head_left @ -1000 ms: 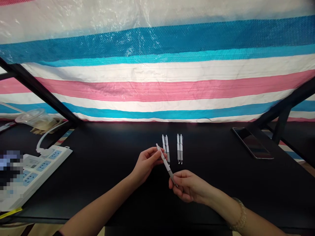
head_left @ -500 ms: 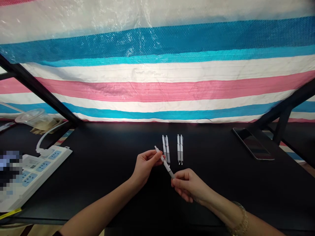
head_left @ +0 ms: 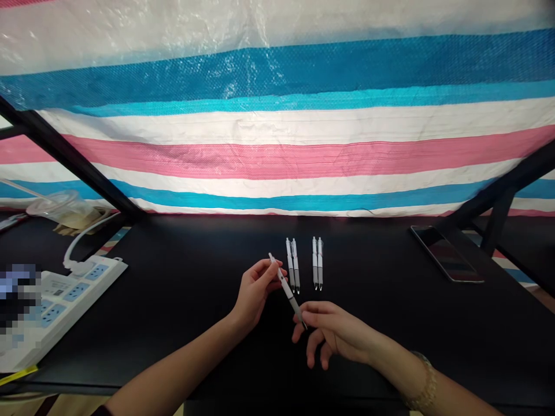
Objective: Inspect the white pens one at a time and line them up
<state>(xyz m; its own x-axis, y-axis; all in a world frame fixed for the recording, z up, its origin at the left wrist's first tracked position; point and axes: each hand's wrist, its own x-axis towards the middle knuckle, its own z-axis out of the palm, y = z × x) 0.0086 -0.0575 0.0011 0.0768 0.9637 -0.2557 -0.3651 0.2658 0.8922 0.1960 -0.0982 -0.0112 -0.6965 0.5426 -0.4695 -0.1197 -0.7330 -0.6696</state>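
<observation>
Right hand (head_left: 333, 330) has just loosened. Half a second ago its fingers were bunched round the lower end of the white-and-grey pen (head_left: 287, 293); now the outer fingers fan out below and the dark tip shows. Thumb and index finger lie right at that end; cannot tell from here whether they pinch it or merely brush it.

Left hand (head_left: 259, 292) keeps its grip: thumb and fingers closed on the upper, white part. Pen is held tilted above the black table (head_left: 195, 266), top end leaning to the left. My reading: the left hand now carries most of the hold, leaving the right freer to turn or shift the pen.

Left pair of pens (head_left: 295, 264) shows its lower ends more fully, the held pen having swung off them. Right pair of pens (head_left: 314, 263) lies unmoved just beside, as does the phone (head_left: 446, 254), well apart.
</observation>
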